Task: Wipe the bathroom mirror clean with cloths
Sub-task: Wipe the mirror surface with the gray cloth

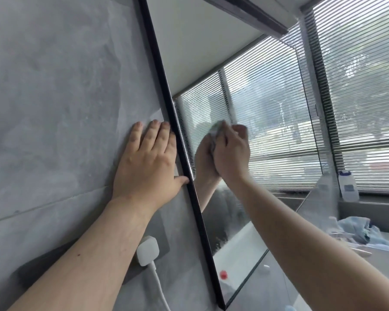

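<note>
Left hand [147, 162] flat, right hand [230, 151] gripping cloth [215, 132]

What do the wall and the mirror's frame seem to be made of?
Wall: probably matt grey stone-look tile; mottled surface, visible joint line. Mirror frame: thin, black, satin strip, likely metal, though plastic is possible.

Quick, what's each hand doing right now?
Left hand: open, flat on the wall.
Right hand: gripping a cloth against the mirror.

grey counter [387, 258], crumpled cloth [355, 227] (blue)
</note>
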